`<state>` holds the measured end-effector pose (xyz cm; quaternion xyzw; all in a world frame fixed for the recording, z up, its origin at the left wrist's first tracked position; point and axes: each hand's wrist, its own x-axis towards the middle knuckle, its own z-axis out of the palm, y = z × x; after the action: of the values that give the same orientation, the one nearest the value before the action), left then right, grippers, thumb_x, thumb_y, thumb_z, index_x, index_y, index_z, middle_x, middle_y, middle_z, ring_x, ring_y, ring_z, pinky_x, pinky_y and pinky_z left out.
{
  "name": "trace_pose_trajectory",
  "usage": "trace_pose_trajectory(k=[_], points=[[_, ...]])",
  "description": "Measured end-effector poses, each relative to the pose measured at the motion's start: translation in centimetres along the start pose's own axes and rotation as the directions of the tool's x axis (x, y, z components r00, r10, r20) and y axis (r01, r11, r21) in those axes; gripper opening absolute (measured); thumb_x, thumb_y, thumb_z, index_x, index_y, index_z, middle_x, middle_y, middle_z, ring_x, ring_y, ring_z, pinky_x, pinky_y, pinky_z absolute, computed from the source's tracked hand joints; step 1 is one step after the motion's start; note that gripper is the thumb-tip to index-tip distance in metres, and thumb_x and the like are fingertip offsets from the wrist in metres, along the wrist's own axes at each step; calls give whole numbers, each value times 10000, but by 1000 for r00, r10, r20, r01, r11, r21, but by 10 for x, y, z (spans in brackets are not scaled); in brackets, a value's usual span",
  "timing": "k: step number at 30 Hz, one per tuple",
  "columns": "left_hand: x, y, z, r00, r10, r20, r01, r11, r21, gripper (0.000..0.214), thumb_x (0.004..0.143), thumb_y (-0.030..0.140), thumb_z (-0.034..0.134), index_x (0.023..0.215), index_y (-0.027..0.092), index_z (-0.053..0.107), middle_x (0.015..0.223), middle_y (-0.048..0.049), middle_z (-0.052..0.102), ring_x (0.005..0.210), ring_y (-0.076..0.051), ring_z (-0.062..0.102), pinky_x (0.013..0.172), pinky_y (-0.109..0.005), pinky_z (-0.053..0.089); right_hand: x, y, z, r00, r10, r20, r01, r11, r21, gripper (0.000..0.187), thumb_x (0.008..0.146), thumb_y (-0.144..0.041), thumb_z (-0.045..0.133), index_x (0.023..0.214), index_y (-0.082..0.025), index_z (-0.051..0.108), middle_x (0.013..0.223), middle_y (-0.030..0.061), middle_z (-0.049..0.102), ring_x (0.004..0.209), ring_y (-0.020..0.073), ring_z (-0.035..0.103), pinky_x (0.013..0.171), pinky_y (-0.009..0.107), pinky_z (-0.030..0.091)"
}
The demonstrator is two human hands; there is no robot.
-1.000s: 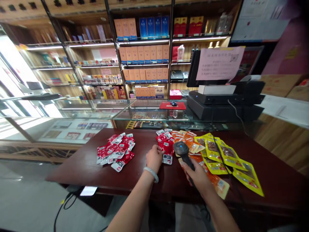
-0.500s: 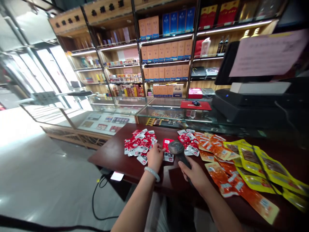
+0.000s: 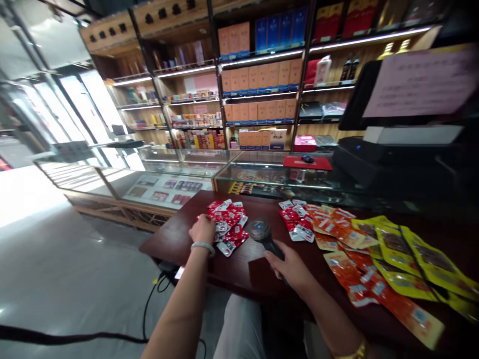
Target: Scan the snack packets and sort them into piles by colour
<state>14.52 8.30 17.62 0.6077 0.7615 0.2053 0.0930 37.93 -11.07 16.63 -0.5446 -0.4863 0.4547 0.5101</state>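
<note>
My right hand [image 3: 286, 264] is wrapped round the handle of a dark barcode scanner [image 3: 260, 232]. The scanner's head, with a small blue light on top, hangs over the bare middle of the brown desk [image 3: 179, 227]. Farther left, my left hand [image 3: 203, 230], with a pale bangle at the wrist, has its fingers curled at the left edge of a pile of red and white snack packets [image 3: 228, 219]. A bit of red shows at its fingertips; the hand hides part of the pile. Right of the scanner lies a smaller group of similar packets [image 3: 299, 222].
Orange snack packets [image 3: 354, 279] and yellow snack packets [image 3: 407, 249] spread over the desk's right side. Behind stand glass display counters [image 3: 258, 169] and a monitor [image 3: 361, 94] with a pink paper on it. A black cable [image 3: 145, 304] hangs at the desk's left.
My left hand has moved left, from the packets beside the scanner to the left pile. The packets in the middle are gone from there. The scanner has shifted slightly left.
</note>
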Motion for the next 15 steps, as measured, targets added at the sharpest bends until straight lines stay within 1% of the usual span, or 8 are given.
trace_pose_trajectory(k=[3, 5, 8, 9, 11, 12, 13, 15], points=[[0, 5, 1, 998, 30, -55, -27, 998, 60, 361, 841, 475, 500, 1072, 220, 607, 1134, -139, 678, 1113, -347, 585, 888, -443, 414, -5, 1, -10, 1000, 0, -31, 0, 1000, -6, 480, 805, -475, 628, 1163, -157, 589, 529, -90, 477, 378, 97, 443, 389, 209, 354], [-3, 12, 0, 994, 60, -96, -53, 996, 75, 389, 835, 483, 506, 1094, 210, 607, 1179, -147, 655, 1150, -350, 553, 920, -453, 403, -10, 4, -19, 998, 5, -57, -5, 1000, -14, 468, 806, -477, 628, 1144, -154, 597, 519, -92, 477, 367, 93, 437, 387, 208, 351], [-18, 35, 0, 980, 132, -150, -120, 989, 84, 413, 851, 496, 494, 1129, 210, 599, 1215, -145, 632, 1181, -334, 520, 962, -446, 383, -19, 12, -38, 995, 8, -102, -10, 1000, -20, 462, 812, -491, 625, 1133, -159, 603, 500, -95, 472, 369, 97, 436, 393, 209, 349], [-26, 46, 1, 973, 171, -158, -160, 984, 84, 409, 855, 499, 495, 1130, 216, 602, 1215, -137, 632, 1182, -327, 517, 973, -440, 376, -23, 14, -45, 993, 9, -115, -11, 1000, -16, 468, 817, -499, 621, 1142, -163, 598, 498, -96, 471, 373, 99, 436, 395, 210, 348], [-49, 74, 8, 953, 278, -122, -271, 960, 71, 373, 860, 495, 507, 1098, 234, 626, 1188, -110, 647, 1166, -308, 526, 986, -418, 368, -30, 18, -57, 989, 17, -146, -16, 1000, 6, 489, 825, -514, 615, 1169, -168, 573, 502, -97, 471, 382, 101, 430, 397, 210, 347], [-62, 91, 13, 932, 358, -63, -355, 933, 56, 339, 865, 479, 514, 1077, 247, 642, 1160, -91, 661, 1157, -293, 532, 991, -402, 363, -34, 20, -64, 986, 25, -162, -22, 1000, 21, 496, 828, -519, 614, 1176, -169, 560, 506, -98, 470, 387, 101, 425, 397, 210, 346], [-77, 108, 20, 898, 440, -4, -439, 898, 27, 311, 875, 464, 511, 1059, 258, 656, 1153, -77, 666, 1147, -276, 539, 986, -382, 365, -38, 21, -70, 983, 30, -182, -24, 999, 36, 495, 829, -523, 614, 1171, -170, 553, 510, -98, 467, 390, 100, 420, 398, 210, 345], [-105, 143, 36, 840, 535, 91, -535, 844, -29, 314, 871, 470, 527, 1056, 261, 670, 1151, -80, 667, 1117, -266, 552, 947, -363, 385, -45, 21, -81, 973, 29, -227, -17, 998, 55, 465, 827, -532, 617, 1114, -170, 563, 513, -97, 457, 394, 97, 407, 398, 211, 341]])
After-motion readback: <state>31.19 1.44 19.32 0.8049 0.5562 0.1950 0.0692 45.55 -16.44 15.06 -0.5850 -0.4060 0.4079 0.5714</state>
